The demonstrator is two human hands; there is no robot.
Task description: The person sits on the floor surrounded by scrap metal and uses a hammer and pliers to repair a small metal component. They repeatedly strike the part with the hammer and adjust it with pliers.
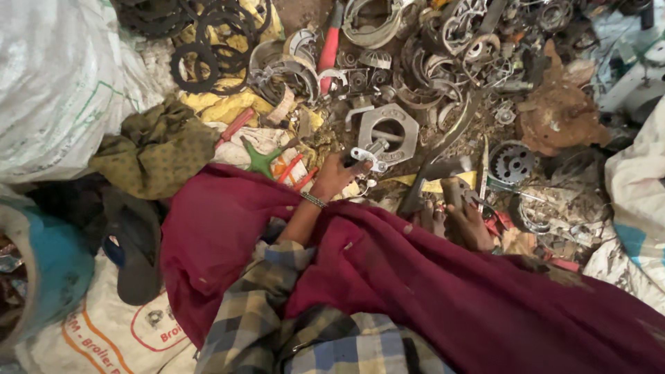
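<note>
My left hand (334, 174), a bracelet on its wrist, reaches forward out of a plaid sleeve and grips a small silver metal part (367, 156). Just beyond that part lies a grey hexagonal metal housing (388, 131). My right hand (472, 223) pokes out from under a maroon cloth (429, 291) that covers my lap. Its fingers are closed on a brown rusty metal piece (454, 190). Bare toes (429, 219) show right beside this hand.
A heap of scrap metal (443, 62) fills the ground ahead, with a toothed gear (514, 163), black chainrings (208, 48), a red handle (330, 46) and a green star-shaped piece (260, 159). White woven sacks (48, 90) stand on the left and a dark sandal (135, 249) lies near my knee.
</note>
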